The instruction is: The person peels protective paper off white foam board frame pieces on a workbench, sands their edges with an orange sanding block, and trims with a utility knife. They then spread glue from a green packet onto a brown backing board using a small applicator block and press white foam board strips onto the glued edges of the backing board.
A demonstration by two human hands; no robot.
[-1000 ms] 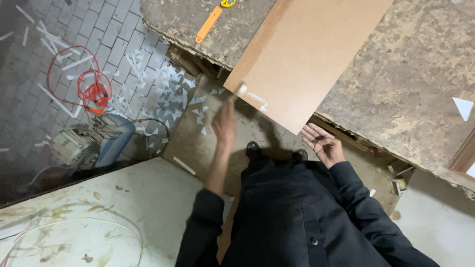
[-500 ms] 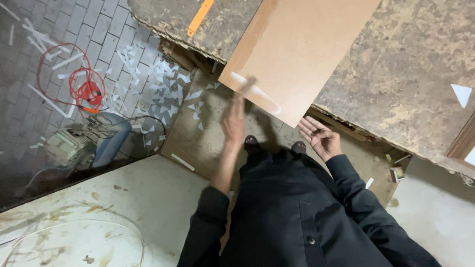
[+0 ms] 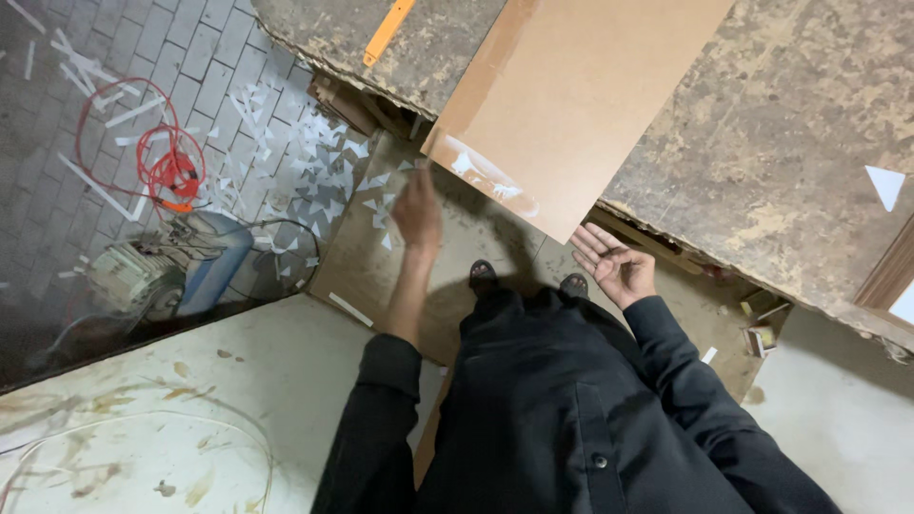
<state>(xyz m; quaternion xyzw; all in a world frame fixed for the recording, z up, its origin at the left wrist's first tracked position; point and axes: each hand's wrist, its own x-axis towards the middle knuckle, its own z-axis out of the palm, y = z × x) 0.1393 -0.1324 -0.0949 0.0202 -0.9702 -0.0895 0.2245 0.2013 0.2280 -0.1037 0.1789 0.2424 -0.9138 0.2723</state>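
Left hand: [image 3: 417,211] raised in front of the body, blurred, fingers loosely together and pointing up toward the near corner of the board; just below that corner, contact not clear; nothing visibly held
Right hand: [image 3: 617,268] palm up, fingers spread and slightly curled, empty, just under the near edge of the board's right corner, apart from it
Flat tan fibreboard panel: [image 3: 581,95] lying tilted across the worn mottled grey-brown worktop [image 3: 790,143], near end jutting past the table edge over the floor, pale scuffed patch by its lower left corner
Orange flat strip: [image 3: 388,30] on the worktop's far left part, well apart from both hands
White triangular offcut: [image 3: 885,185] on the worktop at the right, far from the panel
Floor on the left: grey paving bricks [image 3: 181,57] strewn with white triangular scraps [image 3: 314,162]; coiled red-orange cable [image 3: 157,157] beside a small grey and blue motor unit [image 3: 157,276]
Foreground: pale stained slab [image 3: 190,419] at lower left, next to the left sleeve
Clothing: dark long-sleeved garment, dark shoe tips [image 3: 483,273] showing below the panel
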